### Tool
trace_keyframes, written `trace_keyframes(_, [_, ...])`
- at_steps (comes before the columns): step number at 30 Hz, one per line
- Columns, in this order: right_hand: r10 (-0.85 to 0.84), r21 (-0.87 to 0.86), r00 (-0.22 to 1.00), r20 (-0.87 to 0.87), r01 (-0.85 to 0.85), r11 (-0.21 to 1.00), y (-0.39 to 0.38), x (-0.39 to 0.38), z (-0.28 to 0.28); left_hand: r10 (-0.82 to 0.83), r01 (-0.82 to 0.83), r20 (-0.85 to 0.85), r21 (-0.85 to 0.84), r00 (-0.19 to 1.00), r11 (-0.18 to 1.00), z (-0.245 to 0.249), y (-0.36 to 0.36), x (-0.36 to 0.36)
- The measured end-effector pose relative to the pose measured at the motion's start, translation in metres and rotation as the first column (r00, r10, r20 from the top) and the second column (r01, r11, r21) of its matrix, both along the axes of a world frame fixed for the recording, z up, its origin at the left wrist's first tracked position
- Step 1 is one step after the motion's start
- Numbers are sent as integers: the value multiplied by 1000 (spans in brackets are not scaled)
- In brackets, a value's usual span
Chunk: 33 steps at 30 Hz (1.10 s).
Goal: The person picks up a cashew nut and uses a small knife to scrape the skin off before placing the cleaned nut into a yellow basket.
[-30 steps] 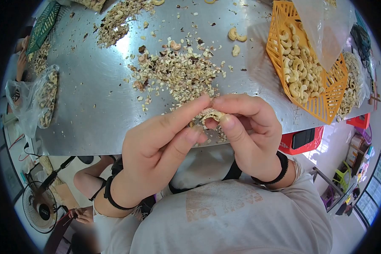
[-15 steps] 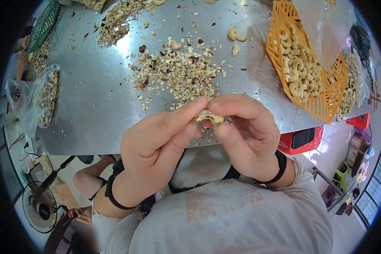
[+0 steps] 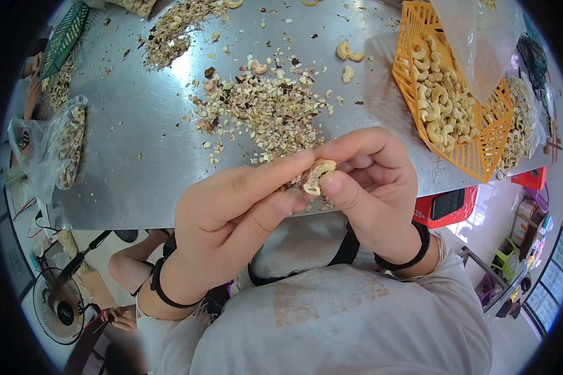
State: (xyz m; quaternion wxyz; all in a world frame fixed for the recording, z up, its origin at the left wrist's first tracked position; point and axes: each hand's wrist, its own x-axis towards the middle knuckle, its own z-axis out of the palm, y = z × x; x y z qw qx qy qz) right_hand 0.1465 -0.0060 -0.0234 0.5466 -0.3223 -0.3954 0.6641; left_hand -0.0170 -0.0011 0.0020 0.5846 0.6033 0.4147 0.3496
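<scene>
A cashew nut [image 3: 318, 177], pale with reddish-brown patches of skin, is pinched between both hands above the table's near edge. My left hand [image 3: 241, 200] grips its left side with thumb and forefinger. On the other side my right hand [image 3: 372, 187] holds it between thumb and forefinger, its other fingers curled. Just beyond the fingers spreads a pile of cashew fragments and skin [image 3: 266, 112] on the metal table [image 3: 131, 137]. Some of the pile near the fingertips is hidden by the hands.
At the right stands a yellow plastic basket [image 3: 413, 119] of cashews [image 3: 444, 106], under a clear bag [image 3: 475, 44]. Several loose cashews [image 3: 348, 74] lie left of it. A filled plastic bag [image 3: 70, 147] and a green basket [image 3: 65, 40] are at left. A phone [image 3: 448, 204] rests on something red.
The cashew has been turned from lying sideways to a more upright tilt. My right fingers have shifted around it, and my left hand has moved slightly.
</scene>
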Motion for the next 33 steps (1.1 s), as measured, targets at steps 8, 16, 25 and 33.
trace_keyframes(8, [-56, 24, 998, -8, 56, 998, -2, -2, -1, -28, 38, -80, 127, 996, 991, -5, -1, -1])
trace_keyframes(16, [-61, 39, 997, 42, 59, 997, -4, -2, -3, -7, 43, -151, 238, 988, 970, -5, -1, 3])
trace_keyframes(25, [-134, 114, 986, 96, 123, 986, -6, -7, -6, 54, 103, -318, 459, 947, 883, -5, 1, 7])
trace_keyframes(33, [-111, 79, 990, 90, 104, 991, -7, -7, -7, 114, 44, -268, 518, 957, 854, -6, 4, 9])
